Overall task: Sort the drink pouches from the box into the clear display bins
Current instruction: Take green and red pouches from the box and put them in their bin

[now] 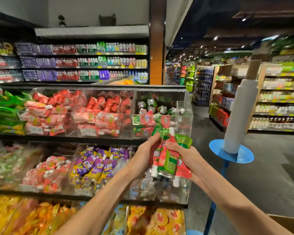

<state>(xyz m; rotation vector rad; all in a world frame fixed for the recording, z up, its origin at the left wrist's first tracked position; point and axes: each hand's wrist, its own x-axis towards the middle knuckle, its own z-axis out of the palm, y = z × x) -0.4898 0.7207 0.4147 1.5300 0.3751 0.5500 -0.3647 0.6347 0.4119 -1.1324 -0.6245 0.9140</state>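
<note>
Head view, left hand (145,154), right hand (183,154) gripping perhaps three pouches (168,161)

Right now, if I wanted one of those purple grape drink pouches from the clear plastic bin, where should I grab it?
Probably by its top edge beside the white spout, coming from above and in front. The purple grape drink pouches lean upright, packed together in the clear plastic bin, so their flat sides are wedged while the tops stick up free.
</note>
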